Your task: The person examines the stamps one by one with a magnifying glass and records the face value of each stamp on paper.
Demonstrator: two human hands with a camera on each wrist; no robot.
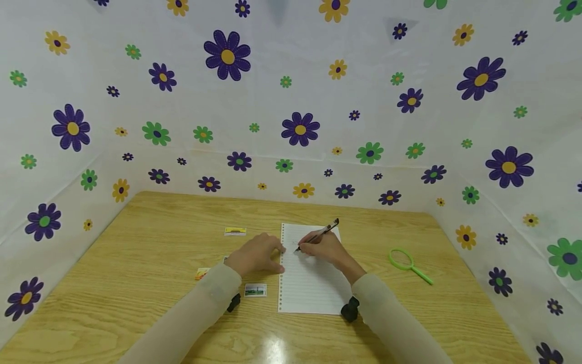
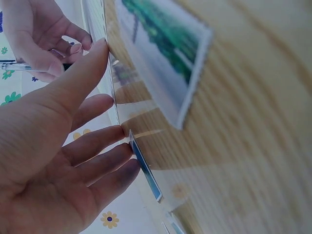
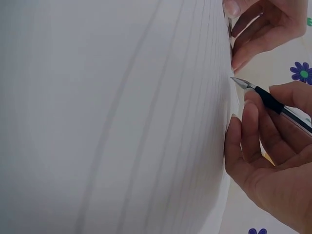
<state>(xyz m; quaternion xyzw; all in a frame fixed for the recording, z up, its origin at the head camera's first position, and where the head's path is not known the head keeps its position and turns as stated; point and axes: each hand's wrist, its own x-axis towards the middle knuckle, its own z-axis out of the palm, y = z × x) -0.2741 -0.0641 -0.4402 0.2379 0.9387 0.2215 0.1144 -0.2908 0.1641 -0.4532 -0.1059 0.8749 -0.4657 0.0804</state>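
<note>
Head: above and behind grip on pen [image 1: 325,230]; faces forward-down; farthest.
Left wrist: left of grip; close, low along table [image 1: 159,242].
Right wrist: behind grip; close, skimming paper [image 1: 309,285].
Wrist views share: left hand [image 2: 73,141], right hand [image 2: 41,36], pen.

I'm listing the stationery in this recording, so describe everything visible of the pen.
The pen is slim, with a clear-looking barrel, a dark top end, a black grip section and a tapered, silvery, metal-looking point. The right hand pinches it near the point. It slants, point down, its top end leaning up and right in the head view. The point is at the lined sheet's upper part; whether it touches is unclear.
</note>
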